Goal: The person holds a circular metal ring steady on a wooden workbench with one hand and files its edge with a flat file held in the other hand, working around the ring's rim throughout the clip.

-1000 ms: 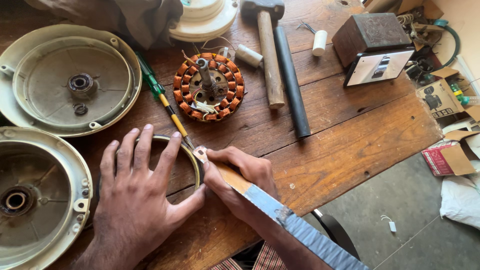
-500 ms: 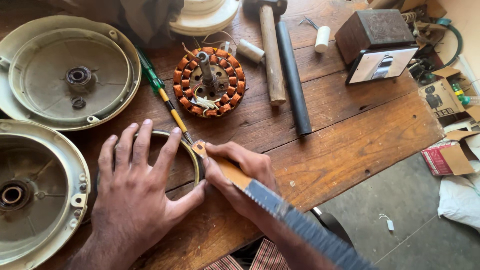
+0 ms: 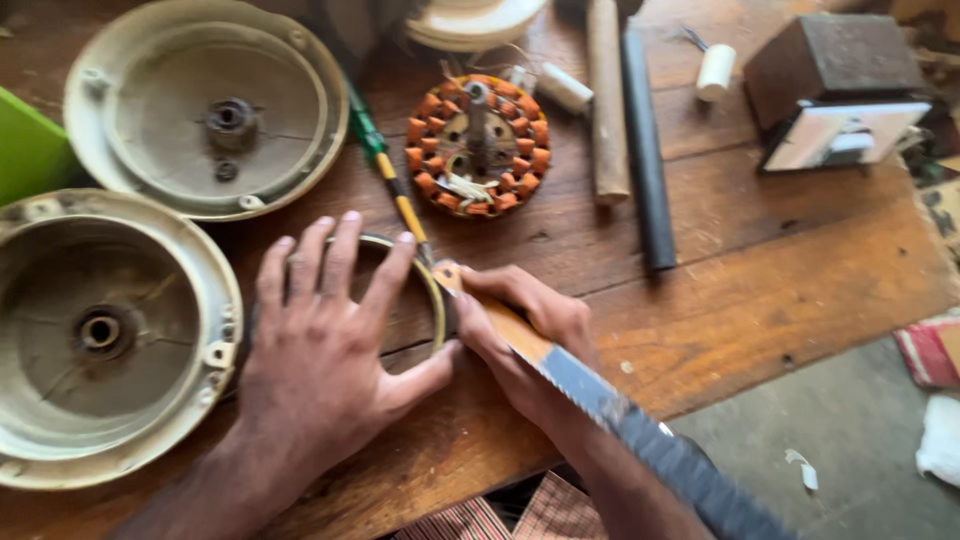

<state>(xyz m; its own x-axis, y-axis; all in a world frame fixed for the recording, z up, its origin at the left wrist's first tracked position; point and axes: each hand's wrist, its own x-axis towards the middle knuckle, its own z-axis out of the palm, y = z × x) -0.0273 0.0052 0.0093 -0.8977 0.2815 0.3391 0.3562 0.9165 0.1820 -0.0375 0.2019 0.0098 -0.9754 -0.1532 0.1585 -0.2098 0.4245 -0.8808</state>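
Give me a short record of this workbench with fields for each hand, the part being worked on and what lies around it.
left hand: spread flat over a round metal ring on the wooden table
right hand: grips a flat blade-like metal tool, its tip at the ring's rim
behind ring: orange copper-wound round stator, green-and-yellow-handled screwdriver
left side: two cream round dish-shaped motor covers
right side: wooden handle, black rod, dark brown box

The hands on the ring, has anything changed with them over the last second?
Hardly anything. The left hand still presses flat on the metal ring, and the right hand still grips the long flat blade with its tip at the ring's edge. The view slid slightly; the copper-wound stator and the two round housings lie where they were.
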